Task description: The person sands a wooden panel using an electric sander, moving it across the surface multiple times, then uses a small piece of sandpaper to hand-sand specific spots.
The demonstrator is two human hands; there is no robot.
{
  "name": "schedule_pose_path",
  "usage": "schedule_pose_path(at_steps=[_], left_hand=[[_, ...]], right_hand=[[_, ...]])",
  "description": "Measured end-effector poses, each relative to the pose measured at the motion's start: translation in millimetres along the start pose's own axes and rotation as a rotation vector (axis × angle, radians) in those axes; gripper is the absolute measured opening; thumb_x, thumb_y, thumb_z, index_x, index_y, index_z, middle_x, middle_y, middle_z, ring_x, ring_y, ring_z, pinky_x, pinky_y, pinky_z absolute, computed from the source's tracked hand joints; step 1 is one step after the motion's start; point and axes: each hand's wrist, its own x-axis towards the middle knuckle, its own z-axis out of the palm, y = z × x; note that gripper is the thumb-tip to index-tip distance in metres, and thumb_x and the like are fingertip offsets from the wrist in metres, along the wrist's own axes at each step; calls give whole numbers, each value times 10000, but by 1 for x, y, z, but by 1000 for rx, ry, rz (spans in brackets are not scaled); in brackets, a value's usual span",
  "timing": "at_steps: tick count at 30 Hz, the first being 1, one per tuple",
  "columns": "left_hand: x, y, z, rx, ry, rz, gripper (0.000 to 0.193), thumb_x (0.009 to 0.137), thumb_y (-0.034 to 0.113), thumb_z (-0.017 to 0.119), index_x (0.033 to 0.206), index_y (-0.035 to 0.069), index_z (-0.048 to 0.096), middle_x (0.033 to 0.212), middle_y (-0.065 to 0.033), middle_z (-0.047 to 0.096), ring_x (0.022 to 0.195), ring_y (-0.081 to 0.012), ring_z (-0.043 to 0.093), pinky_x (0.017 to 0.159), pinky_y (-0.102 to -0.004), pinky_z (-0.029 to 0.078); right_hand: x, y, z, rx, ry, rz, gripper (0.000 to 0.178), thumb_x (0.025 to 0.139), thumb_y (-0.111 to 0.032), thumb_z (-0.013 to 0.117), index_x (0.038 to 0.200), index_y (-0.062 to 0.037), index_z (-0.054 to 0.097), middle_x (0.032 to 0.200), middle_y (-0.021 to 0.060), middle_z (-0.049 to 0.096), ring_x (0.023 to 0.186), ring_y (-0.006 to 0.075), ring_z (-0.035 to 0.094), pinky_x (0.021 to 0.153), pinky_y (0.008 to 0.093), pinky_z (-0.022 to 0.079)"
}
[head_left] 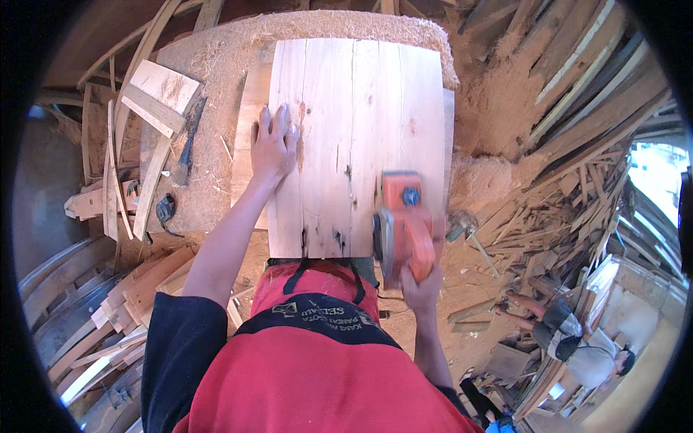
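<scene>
A wide pale wooden panel (375, 94), made of several boards joined edge to edge, lies on the workbench before me. Its face has knots, dark splits and a reddish streak. My left hand (273, 150) rests flat near the panel's left edge, fingers stretched away from me. In my right hand (421, 289) is the rear handle of an orange electric planer (406, 216) with a dark blue knob. The planer sits over the panel's near right corner and looks slightly blurred. Its underside is hidden.
Sawdust covers the bench (216, 50). On its left are a wood block (160, 97), a dark long tool (191, 141) and a black tape measure (165, 208). Scrap wood (541, 238) heaps up at right, planks (144, 289) at left. Another person (577, 346) is at lower right.
</scene>
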Motion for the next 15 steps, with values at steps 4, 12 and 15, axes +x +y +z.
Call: schedule_pose_path(at_steps=[4,12,15], left_hand=[[2,12,-10,-40,-43,-35,567,1024,375,504,1534,134,441,1562,-278,364,1443,-388,394,1224,-514,247],[6,14,-15,8,-24,-1,549,1028,347,502,1520,107,455,1543,-281,389,1440,-401,393,1214,-531,255],[8,15,-12,11,1,37,543,1025,338,507,1512,101,461,1522,-284,409,1412,-414,419,1195,-535,280]], right_hand=[[120,-71,35,36,-16,-171,319,791,-142,709,1053,37,690,886,158,719,816,245,696,743,378,540],[377,-216,113,-131,147,-475,301,791,-292,725,987,-66,759,862,157,748,812,302,736,746,430,569],[410,-249,118,-254,134,-359,371,793,-388,701,979,-74,766,850,173,750,787,309,750,693,444,583]])
